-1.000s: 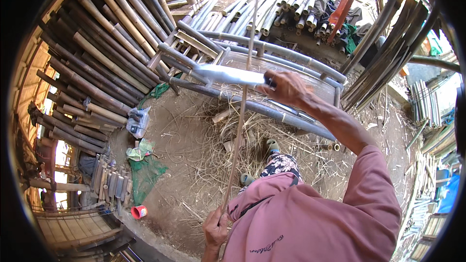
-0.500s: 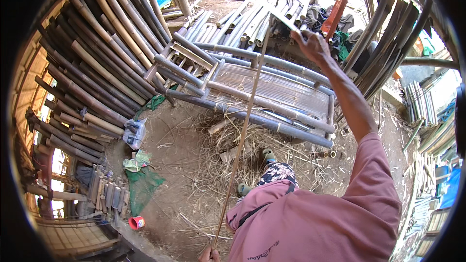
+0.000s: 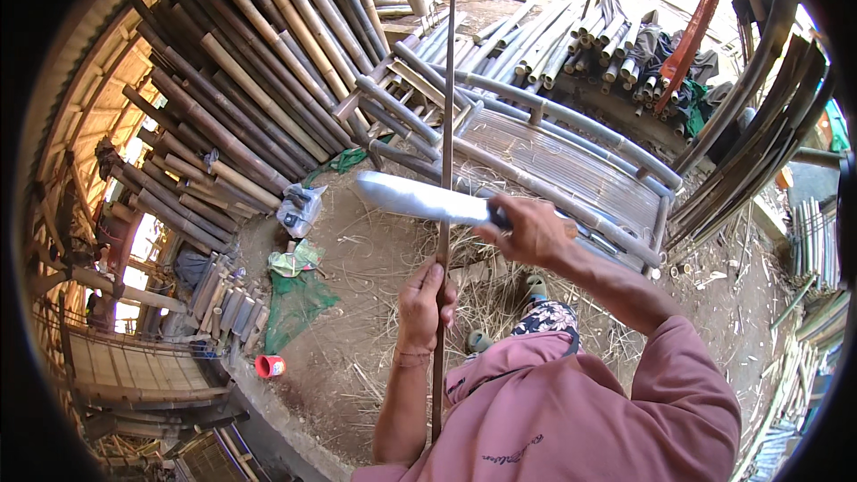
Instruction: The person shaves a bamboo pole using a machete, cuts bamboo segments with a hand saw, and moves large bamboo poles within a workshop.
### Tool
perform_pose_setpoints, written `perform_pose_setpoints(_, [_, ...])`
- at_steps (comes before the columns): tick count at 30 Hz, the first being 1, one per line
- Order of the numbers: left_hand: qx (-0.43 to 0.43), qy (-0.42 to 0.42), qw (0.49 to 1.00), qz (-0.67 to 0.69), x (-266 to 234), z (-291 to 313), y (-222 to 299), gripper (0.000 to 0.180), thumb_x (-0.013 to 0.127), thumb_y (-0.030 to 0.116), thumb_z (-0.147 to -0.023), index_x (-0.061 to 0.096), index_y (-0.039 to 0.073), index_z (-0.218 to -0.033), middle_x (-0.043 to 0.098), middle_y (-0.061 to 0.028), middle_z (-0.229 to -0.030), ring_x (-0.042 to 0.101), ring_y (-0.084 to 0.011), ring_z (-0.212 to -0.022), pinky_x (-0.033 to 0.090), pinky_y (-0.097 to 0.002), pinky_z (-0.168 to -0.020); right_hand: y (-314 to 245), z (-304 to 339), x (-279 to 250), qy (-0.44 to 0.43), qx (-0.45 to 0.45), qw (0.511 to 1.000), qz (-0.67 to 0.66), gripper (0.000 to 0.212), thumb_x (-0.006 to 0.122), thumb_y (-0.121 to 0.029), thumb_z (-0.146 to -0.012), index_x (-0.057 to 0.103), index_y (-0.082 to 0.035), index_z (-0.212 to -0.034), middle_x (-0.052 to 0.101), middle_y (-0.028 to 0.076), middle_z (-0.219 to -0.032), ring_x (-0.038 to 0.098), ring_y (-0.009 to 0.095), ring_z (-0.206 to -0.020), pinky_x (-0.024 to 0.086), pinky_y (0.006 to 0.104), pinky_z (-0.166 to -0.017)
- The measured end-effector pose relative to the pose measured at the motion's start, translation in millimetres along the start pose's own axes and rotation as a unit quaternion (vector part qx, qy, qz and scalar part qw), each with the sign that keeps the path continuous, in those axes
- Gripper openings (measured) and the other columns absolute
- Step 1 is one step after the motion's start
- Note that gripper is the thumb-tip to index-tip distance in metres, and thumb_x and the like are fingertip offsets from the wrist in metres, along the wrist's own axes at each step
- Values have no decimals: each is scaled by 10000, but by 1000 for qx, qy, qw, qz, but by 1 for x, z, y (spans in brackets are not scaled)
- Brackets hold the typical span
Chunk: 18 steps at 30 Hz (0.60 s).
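Note:
Upright in front of me stands a long, thin bamboo strip (image 3: 448, 89), running from near my body up past the top of the view. My left hand (image 3: 423, 305) is closed around its lower part, thumb pointing upward. Just above that, my right hand (image 3: 528, 230) grips the dark handle of a machete (image 3: 420, 199). Its broad, shiny blade lies level, pointing left, and crosses the strip; whether the edge touches the strip I cannot tell.
A low bamboo bench (image 3: 536, 147) stands ahead, with cut bamboo poles (image 3: 571, 45) stacked behind it. More poles (image 3: 241, 80) lean along the left wall. Shavings cover the ground. A plastic bag (image 3: 299, 210), green netting (image 3: 299, 308) and a red cup (image 3: 269, 365) lie to the left.
My right hand has come down and nearer with the machete, from the strip's far end. My left hand has risen into fuller view, and the strip stands more upright.

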State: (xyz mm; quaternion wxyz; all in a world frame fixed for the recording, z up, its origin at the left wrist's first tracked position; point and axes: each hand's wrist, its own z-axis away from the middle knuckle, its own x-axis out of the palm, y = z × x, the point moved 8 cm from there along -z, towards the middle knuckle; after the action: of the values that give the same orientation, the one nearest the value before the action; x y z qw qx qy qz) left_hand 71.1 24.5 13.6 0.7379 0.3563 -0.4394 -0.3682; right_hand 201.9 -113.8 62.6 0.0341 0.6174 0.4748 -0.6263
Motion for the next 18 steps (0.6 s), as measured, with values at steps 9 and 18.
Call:
perform_pose_setpoints(9, [32, 9, 999, -10, 13, 9, 8, 309, 432, 219, -1021, 542, 63, -1264, 460, 21, -634, 374, -32, -411, 306, -182, -344, -24, 7, 13, 41, -106, 994, -5, 472, 575, -558, -877, 568, -88, -920, 608, 88, -716, 627, 296, -633, 459, 417, -512])
perform_pose_setpoints(18, [23, 15, 999, -19, 0, 23, -8, 316, 443, 225, -1019, 513, 44, -1269, 466, 12, -644, 367, -30, -409, 304, -183, -342, 1, -14, 19, 55, -47, 997, 27, 585, 467, -684, -885, 559, -108, -855, 589, 89, -637, 580, 251, -542, 417, 423, -476])
